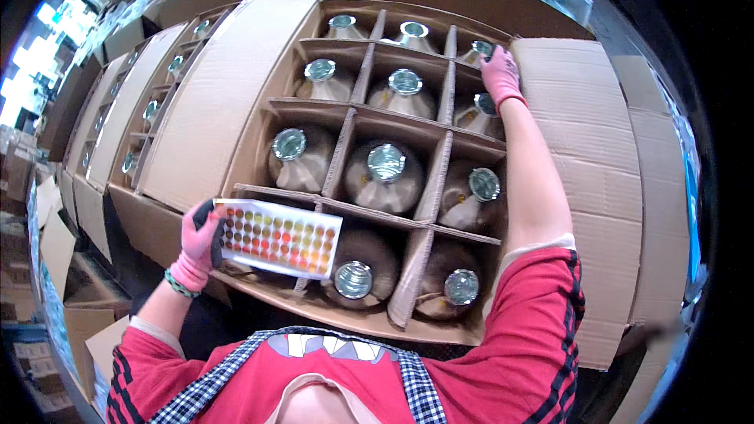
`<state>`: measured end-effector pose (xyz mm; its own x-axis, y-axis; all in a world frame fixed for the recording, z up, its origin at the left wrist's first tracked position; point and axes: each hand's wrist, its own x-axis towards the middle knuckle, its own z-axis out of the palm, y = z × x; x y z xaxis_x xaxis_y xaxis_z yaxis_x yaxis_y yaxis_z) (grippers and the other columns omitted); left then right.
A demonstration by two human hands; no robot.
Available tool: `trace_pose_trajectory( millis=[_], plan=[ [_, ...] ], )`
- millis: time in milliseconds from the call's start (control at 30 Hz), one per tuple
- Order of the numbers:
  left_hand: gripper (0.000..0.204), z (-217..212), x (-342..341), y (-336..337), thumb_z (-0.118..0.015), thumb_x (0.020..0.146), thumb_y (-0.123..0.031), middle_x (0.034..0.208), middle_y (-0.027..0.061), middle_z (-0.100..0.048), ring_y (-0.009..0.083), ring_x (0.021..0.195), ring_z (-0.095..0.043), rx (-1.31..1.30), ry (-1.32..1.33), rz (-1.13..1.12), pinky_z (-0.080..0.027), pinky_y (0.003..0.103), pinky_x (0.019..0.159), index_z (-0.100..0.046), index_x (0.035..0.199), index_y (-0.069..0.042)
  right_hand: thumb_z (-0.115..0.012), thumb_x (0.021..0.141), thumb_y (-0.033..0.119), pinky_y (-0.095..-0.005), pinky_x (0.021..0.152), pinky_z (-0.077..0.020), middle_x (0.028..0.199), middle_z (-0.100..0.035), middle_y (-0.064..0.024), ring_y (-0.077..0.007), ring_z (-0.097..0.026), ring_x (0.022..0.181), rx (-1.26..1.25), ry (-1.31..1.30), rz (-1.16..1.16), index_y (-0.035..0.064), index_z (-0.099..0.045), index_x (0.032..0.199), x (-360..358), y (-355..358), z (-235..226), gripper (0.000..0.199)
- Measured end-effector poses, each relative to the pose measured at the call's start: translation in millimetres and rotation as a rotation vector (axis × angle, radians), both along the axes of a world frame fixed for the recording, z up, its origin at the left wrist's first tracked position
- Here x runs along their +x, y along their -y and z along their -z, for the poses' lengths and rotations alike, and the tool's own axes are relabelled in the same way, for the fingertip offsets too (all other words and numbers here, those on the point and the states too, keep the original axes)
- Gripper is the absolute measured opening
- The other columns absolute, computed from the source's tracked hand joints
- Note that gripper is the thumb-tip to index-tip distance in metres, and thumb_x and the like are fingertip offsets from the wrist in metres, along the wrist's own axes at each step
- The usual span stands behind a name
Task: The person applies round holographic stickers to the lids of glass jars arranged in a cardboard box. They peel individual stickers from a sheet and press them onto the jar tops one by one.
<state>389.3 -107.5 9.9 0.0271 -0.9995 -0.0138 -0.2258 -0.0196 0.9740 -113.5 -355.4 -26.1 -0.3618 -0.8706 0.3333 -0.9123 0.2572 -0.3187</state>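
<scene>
Fingers (207,214) of left hand (198,246): grasping one sheet of coloured dots (279,239), lower left of frame, above box (440,333) corner. Right hand (503,77): at a bottle (477,49), upper right, beside box edge; grip unclear. Open room around bottle necks (386,163).

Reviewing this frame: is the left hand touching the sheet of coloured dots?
Touching. The head view shows the gloved left hand gripping the sheet of coloured dots at its left end, overlapping the edge.
</scene>
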Motion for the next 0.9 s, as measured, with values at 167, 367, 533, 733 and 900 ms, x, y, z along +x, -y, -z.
trace_pose_trajectory(
  millis=[167, 367, 533, 733, 900],
  plan=[
    [0.022, -50.5, -8.9, 64.3, -0.053, 0.083, -0.015, 0.084, 0.0036, -0.059, 0.0090, 0.073, -0.054, -0.033, -0.233, 0.098, -0.045, 0.022, 0.067, -0.055, 0.098, 0.001, -0.057, 0.074, 0.030, -0.0430, 0.083, -0.0399, 0.108, -0.047, -0.0212, -0.0355, -0.048, 0.098, -0.074, -0.214, 0.093, 0.0034, -0.048, 0.104, 1.6, -13.2, -4.4, 0.041],
    [0.024, -17.5, -22.9, 164.3, -0.054, 0.082, -0.019, 0.088, 0.0045, -0.060, 0.0099, 0.077, -0.054, -0.164, -0.353, 0.353, -0.044, 0.023, 0.071, -0.057, 0.097, 0.000, -0.061, 0.074, 0.022, -0.0346, 0.078, -0.0413, 0.091, -0.056, -0.0150, -0.0252, -0.053, 0.088, -0.410, 0.365, -0.501, 0.0021, -0.054, 0.095, 119.6, -67.0, -73.4, 0.029],
    [0.025, 2.3, -42.6, 165.6, -0.058, 0.080, -0.019, 0.082, 0.0023, -0.060, 0.0084, 0.072, -0.053, -0.147, -0.595, 0.371, -0.044, 0.021, 0.065, -0.059, 0.096, 0.000, -0.066, 0.068, 0.022, -0.0366, 0.078, -0.0398, 0.091, -0.052, -0.0140, -0.0292, -0.050, 0.087, -0.171, -0.154, -0.870, 0.0026, -0.050, 0.098, 242.6, -149.7, -119.6, 0.039],
    [0.026, -0.7, -39.7, 165.5, -0.058, 0.078, -0.017, 0.082, 0.0015, -0.060, 0.0069, 0.075, -0.053, -0.177, -0.499, 0.581, -0.044, 0.020, 0.068, -0.058, 0.097, 0.001, -0.064, 0.069, 0.018, -0.0361, 0.065, -0.0419, 0.073, -0.055, -0.0144, -0.0292, -0.053, 0.071, 0.009, 0.104, -0.785, 0.0009, -0.055, 0.079, 272.2, -127.4, -110.8, 0.022],
    [0.022, -6.0, -41.7, 164.1, -0.058, 0.077, -0.013, 0.082, 0.0049, -0.060, 0.0082, 0.076, -0.054, -0.193, -0.598, 0.482, -0.046, 0.021, 0.069, -0.059, 0.093, 0.004, -0.063, 0.071, 0.015, -0.0321, 0.060, -0.0415, 0.066, -0.053, -0.0158, -0.0278, -0.053, 0.063, 0.021, 0.257, -0.723, -0.0004, -0.056, 0.073, 282.1, -123.5, -106.8, 0.016]
  ],
)
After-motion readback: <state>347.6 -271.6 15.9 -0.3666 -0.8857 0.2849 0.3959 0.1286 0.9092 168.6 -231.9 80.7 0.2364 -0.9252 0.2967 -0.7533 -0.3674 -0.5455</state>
